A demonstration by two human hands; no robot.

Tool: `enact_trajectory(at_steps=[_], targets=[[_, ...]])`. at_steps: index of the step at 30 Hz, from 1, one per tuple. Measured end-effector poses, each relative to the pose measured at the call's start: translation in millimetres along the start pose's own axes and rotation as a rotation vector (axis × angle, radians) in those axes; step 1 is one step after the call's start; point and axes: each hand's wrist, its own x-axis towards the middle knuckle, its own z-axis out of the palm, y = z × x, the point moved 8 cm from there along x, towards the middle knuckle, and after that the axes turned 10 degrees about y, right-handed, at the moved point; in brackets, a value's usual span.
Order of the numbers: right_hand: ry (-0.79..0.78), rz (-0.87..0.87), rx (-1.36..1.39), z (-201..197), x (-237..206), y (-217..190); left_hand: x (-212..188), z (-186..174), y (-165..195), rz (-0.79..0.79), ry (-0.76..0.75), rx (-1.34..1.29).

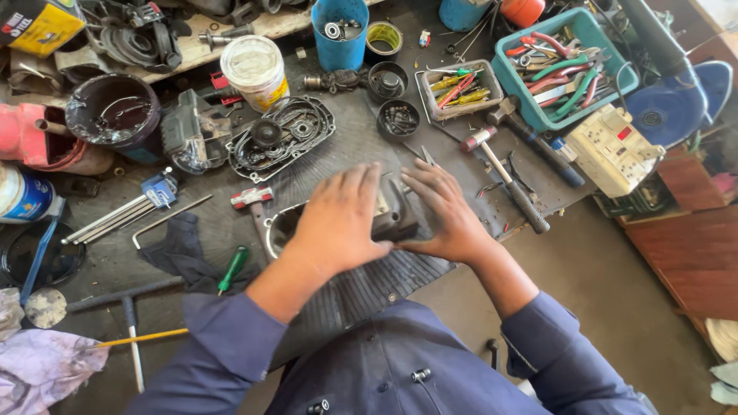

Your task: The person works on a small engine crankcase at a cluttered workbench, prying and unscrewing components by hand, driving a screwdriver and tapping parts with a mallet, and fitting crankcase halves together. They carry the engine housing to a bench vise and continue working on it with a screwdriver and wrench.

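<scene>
nearest the camera are dark blue sleeves and a buttoned shirt front, the arms reaching forward over a ribbed black rubber mat that covers the bench. the left hand lies flat, fingers together and stretched out, pressing down on top of a grey metal engine casing; it grasps nothing, only covers the part. the right hand sits just beside it, also opened out, its thumb and palm against the casing's right side, thumbs of both hands nearly meeting. the casing rests on the mat at the middle of the bench, mostly hidden under the palms, with a rounded metal rim showing at its left.

to the left lie a green-handled screwdriver, a dark rag, a set of hex keys and a long t-handle wrench. a small red-headed hammer lies just left of the left hand. right of the right hand lie two hammers with black grips.

farther off sit a round gasketed cover plate, a greasy dark bowl, a white lidded tub, a blue cup, a small tray of screwdrivers, a teal crate of pliers and a cream socket strip.
</scene>
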Motion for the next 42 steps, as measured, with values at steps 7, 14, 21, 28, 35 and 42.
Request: enact_trajectory(at_steps=[7, 14, 21, 28, 35, 42], targets=[[-0.234, -0.052, 0.070, 19, 17, 52, 33, 54, -14, -0.166, -0.379, 0.161], [-0.179, -0.157, 0.072, 15, 13, 62, 29, 54, -2, -0.173, -0.315, 0.156], [-0.306, -0.128, 0.055, 8, 17, 66, 25, 42, 12, -0.235, -0.188, 0.082], [-0.590, 0.000, -0.001, 28, -3, 65, 2, 69, -22, -0.432, -0.381, -0.191], [-0.291, 0.104, 0.069, 33, -6, 64, -14, 69, -56, -0.334, -0.210, -0.273], [-0.190, 0.082, 0.071, 51, 1, 60, -35, 52, -80, -0.452, -0.130, -0.102]])
